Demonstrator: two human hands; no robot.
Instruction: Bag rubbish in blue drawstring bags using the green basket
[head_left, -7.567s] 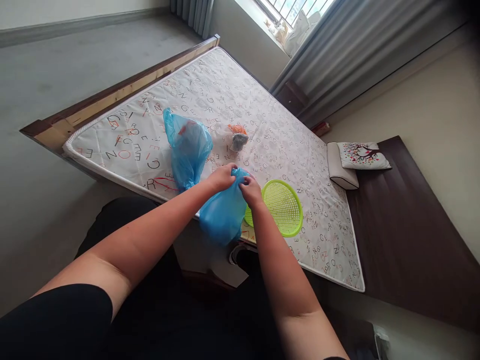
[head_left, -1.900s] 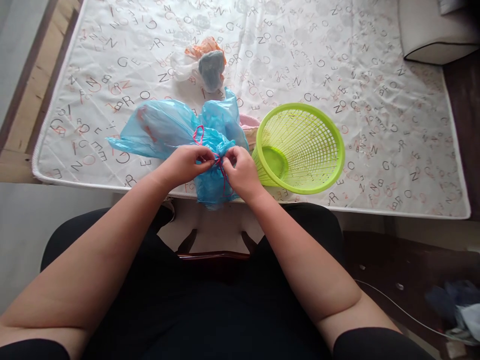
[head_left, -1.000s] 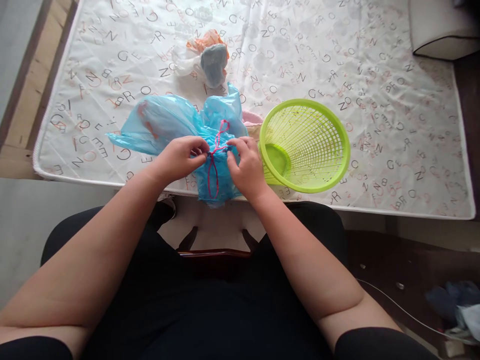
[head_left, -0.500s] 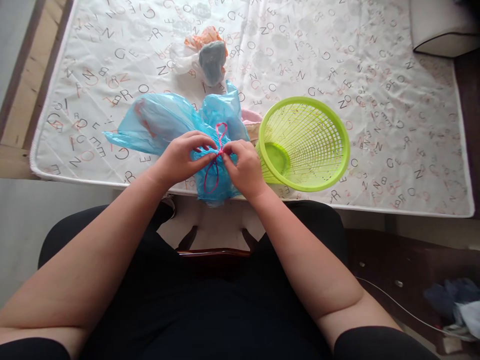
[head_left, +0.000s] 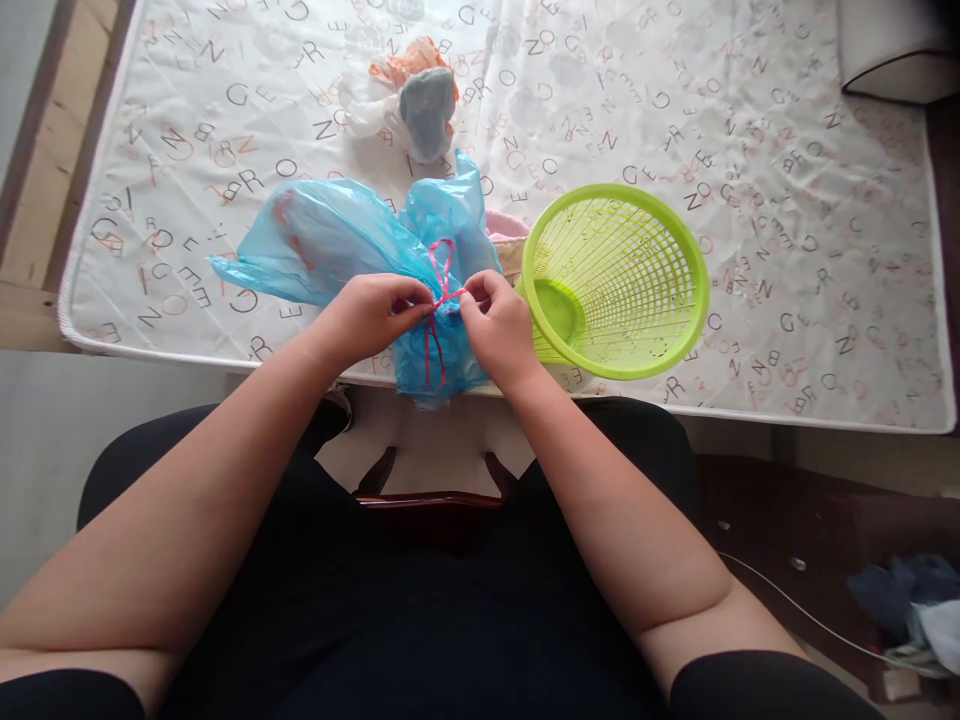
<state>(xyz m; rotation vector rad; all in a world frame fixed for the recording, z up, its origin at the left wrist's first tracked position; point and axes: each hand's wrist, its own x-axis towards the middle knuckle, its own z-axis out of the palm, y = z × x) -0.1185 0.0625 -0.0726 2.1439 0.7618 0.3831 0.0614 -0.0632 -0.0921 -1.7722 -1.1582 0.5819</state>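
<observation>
A blue plastic bag (head_left: pixel 330 235) lies bunched near the front edge of the letter-printed mattress. Round its gathered middle runs a pink string (head_left: pixel 444 262), with a loop above my fingers and strands hanging below. My left hand (head_left: pixel 375 312) pinches the string from the left, thumb against fingers. From the right, my right hand (head_left: pixel 499 325) pinches the same string, and a short stretch shows between the two hands. Close beside my right hand, a green mesh basket (head_left: pixel 694 290) leans over with its open mouth toward me.
Behind the bag sit a grey bundle (head_left: pixel 427 110) and crumpled orange-and-clear plastic (head_left: pixel 409 65). A pink and beige item (head_left: pixel 506 235) is partly hidden between bag and basket. The mattress (head_left: pixel 772 300) ends just before my lap. A pale box-like object (head_left: pixel 896 50) stands far right.
My hands have moved slightly apart, drawing the string between them. The lower loop now hangs as narrower strands. The view has shifted a little.
</observation>
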